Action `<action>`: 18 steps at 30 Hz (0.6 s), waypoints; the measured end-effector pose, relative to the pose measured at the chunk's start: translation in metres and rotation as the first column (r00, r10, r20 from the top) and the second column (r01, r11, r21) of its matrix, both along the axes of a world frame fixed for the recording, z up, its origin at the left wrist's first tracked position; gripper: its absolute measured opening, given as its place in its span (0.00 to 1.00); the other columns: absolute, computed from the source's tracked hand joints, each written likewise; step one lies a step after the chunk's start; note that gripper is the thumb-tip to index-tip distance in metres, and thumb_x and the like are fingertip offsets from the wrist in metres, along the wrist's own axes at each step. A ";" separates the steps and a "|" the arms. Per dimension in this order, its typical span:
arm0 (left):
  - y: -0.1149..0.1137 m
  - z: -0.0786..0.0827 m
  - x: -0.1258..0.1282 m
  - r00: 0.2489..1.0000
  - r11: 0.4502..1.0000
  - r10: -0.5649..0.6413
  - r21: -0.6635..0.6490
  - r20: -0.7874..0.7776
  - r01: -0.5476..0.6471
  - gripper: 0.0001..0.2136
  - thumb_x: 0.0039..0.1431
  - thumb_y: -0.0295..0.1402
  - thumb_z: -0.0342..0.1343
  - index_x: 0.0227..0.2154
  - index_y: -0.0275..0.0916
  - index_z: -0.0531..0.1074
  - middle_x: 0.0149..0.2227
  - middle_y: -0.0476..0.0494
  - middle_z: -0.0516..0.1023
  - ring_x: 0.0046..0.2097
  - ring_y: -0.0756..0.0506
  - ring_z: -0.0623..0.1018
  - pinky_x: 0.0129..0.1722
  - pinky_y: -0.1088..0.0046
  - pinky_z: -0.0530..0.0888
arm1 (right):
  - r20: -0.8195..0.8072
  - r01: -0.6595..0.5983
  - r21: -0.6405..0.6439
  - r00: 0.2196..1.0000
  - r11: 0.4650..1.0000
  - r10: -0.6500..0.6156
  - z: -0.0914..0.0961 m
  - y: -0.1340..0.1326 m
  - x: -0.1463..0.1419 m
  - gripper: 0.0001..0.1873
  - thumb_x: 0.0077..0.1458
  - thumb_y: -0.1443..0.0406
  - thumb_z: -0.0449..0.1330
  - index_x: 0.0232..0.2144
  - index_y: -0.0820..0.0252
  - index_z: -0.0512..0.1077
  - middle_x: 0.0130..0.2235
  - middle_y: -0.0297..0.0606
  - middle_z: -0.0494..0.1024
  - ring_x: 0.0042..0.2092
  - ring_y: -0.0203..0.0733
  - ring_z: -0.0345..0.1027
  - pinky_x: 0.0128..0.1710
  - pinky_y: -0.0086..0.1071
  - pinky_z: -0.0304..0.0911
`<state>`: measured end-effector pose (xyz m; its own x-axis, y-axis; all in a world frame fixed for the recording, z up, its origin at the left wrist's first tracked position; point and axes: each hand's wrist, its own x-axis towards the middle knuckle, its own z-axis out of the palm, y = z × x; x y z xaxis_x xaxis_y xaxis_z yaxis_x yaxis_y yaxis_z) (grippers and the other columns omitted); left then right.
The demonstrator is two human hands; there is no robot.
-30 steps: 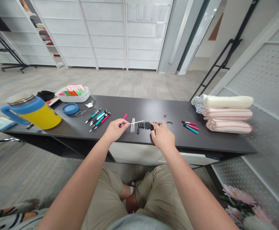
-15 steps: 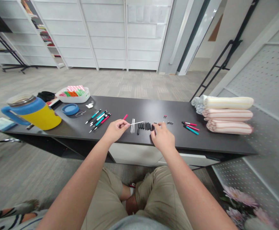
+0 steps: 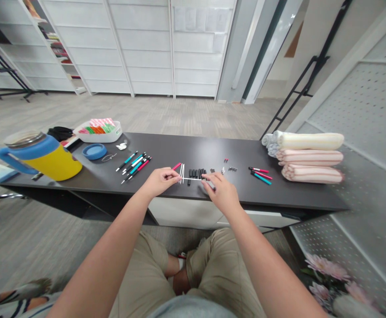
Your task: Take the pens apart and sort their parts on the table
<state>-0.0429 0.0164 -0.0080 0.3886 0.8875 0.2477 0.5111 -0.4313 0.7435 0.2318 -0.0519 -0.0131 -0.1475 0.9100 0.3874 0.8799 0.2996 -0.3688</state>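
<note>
My left hand (image 3: 161,180) is closed in a pinch on the left end of a thin white refill (image 3: 191,179), held level just above the dark table (image 3: 166,150). My right hand (image 3: 218,191) is closed, its fingertips pinched at the refill's right end; what they grip is too small to name. Just behind the refill lie a row of short black grips (image 3: 197,172), two loose white refills (image 3: 181,172) and a pink pen barrel (image 3: 177,166). Tiny pen parts (image 3: 232,168) sit to the right of the grips.
Several finished pens (image 3: 134,162) lie left of my hands and a few more pens (image 3: 261,173) to the right. Rolled towels (image 3: 308,157) are stacked at the right end. A yellow jug (image 3: 43,158), blue lid (image 3: 94,151) and white tray (image 3: 98,131) stand at the left.
My right hand has left the row of black grips and moved left to meet the refill's free end. The refill has dropped from a raised slant to level between both hands.
</note>
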 end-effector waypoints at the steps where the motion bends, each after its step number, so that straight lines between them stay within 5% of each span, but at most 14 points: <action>1: 0.000 0.000 0.000 1.000 1.000 -0.008 -0.005 -0.004 0.008 0.15 0.62 0.48 0.61 0.33 0.42 0.83 0.30 0.49 0.75 0.31 0.49 0.69 0.32 0.72 0.63 | -0.003 -0.037 -0.010 0.999 0.999 0.037 -0.001 -0.001 0.001 0.18 0.73 0.55 0.51 0.55 0.49 0.77 0.53 0.38 0.78 0.49 0.39 0.75 0.46 0.28 0.67; 10: -0.001 -0.001 0.000 0.999 0.999 0.040 0.004 -0.010 -0.040 0.14 0.60 0.47 0.63 0.33 0.42 0.83 0.27 0.51 0.71 0.30 0.49 0.68 0.31 0.72 0.63 | -0.127 -0.145 -0.005 0.981 0.989 0.143 0.006 -0.008 -0.007 0.16 0.71 0.59 0.53 0.45 0.55 0.80 0.46 0.40 0.81 0.45 0.39 0.75 0.46 0.28 0.68; 18: 0.001 -0.005 -0.004 0.953 0.953 0.273 0.097 0.129 -0.287 0.16 0.67 0.44 0.56 0.49 0.41 0.80 0.31 0.50 0.70 0.33 0.48 0.70 0.38 0.72 0.68 | -0.070 0.095 0.089 0.994 0.991 -0.089 -0.002 -0.017 -0.055 0.15 0.71 0.61 0.51 0.43 0.57 0.78 0.44 0.41 0.80 0.42 0.40 0.74 0.41 0.29 0.66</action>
